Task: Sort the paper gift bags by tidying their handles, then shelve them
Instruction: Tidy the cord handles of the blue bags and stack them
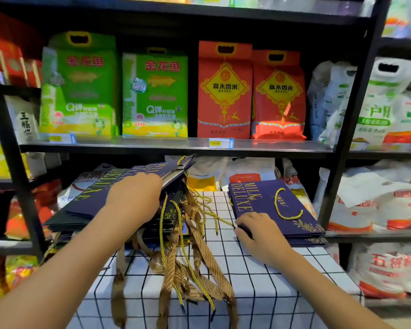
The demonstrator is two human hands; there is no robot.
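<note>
- Two piles: left hand [138, 198] is gripping the top bag [128, 184] at centre; lift it clear of the tangled handles [188, 245].
- Right hand [259, 236] is pinching the tidy stack's [271, 205] lower-right corner.

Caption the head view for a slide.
Left hand lifts a navy gift bag off the pile; right hand rests on the tidied stack.

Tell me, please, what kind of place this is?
Most likely a small grocery shop. Black metal shelving holds green rice bags and red rice bags, with a price tag marked 45.00 on the shelf edge.
</note>
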